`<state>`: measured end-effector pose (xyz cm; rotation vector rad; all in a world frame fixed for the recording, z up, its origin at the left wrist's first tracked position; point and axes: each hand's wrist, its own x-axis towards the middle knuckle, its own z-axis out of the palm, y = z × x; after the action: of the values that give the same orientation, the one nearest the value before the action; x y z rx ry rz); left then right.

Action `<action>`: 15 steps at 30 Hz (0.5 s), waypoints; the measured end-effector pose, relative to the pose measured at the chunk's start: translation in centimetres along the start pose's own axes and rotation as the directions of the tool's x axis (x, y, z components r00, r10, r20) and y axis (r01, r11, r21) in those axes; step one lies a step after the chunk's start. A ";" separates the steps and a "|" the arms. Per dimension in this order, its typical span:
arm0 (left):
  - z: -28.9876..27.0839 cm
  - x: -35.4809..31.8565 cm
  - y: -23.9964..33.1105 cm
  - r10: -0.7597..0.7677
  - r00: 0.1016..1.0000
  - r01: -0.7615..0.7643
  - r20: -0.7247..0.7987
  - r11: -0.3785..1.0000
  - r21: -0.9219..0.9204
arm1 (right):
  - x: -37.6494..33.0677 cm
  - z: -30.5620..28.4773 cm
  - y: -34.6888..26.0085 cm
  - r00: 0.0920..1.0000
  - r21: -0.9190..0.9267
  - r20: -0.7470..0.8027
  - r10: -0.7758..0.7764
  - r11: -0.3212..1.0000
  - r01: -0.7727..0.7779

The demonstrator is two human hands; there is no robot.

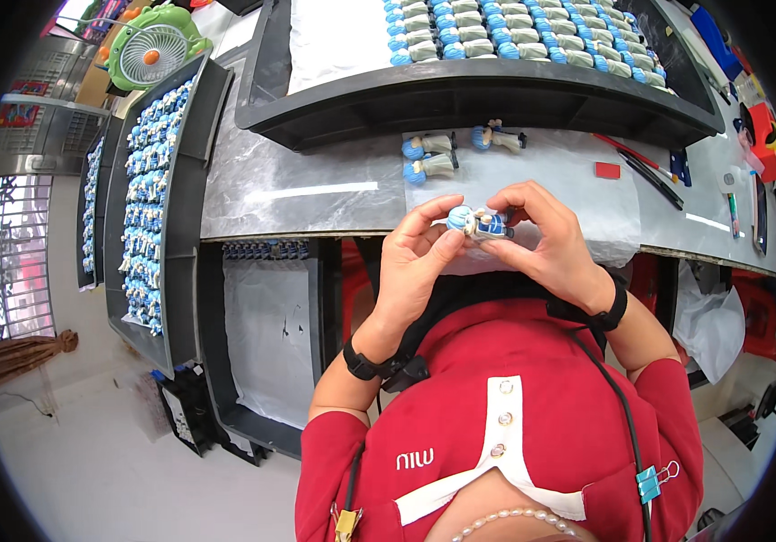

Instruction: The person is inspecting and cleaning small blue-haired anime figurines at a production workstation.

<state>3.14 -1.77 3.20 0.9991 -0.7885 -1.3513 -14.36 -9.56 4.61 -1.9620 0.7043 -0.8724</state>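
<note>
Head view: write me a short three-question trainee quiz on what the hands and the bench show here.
1. True or false: both hands grip one small blue-haired figurine above the near edge of the grey bench.
2. How many loose figurines lie on the bench just beyond the hands? A) one B) three C) six
3. Fill in: the black tray at the far side holds rows of ____.

Key
1. True: the left hand and right hand both pinch it between fingertips.
2. B: two lie side by side, and a third one lies to their right.
3. Figurines, with blue heads and pale bodies.
</note>
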 end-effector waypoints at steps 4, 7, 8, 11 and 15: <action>0.4 0.0 0.0 -0.020 1.000 0.020 -0.001 0.998 -0.057 | -0.8 -0.6 -0.1 1.000 0.039 -0.007 -0.012 0.999 0.012; 0.7 -0.1 -0.3 -0.027 1.000 0.028 0.013 0.995 -0.090 | -1.3 -0.9 -0.3 1.000 0.044 0.010 -0.009 0.999 0.008; 0.7 -0.2 -0.3 -0.051 0.999 0.052 0.015 0.993 -0.105 | -1.4 -1.0 -0.4 1.000 0.059 0.008 0.006 0.998 -0.006; 0.8 -0.2 -0.4 -0.099 0.995 0.101 0.022 0.985 -0.137 | -1.7 -1.1 -0.3 0.999 0.061 0.025 0.024 0.998 -0.025; 0.7 -0.3 -0.9 -0.123 0.991 0.131 0.048 0.970 -0.206 | -1.8 -1.3 -0.4 1.000 0.081 0.021 0.011 0.997 -0.012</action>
<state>2.08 -1.56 2.70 0.8732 -0.6015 -1.5316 -16.41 -8.64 4.92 -1.8907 0.6582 -0.8598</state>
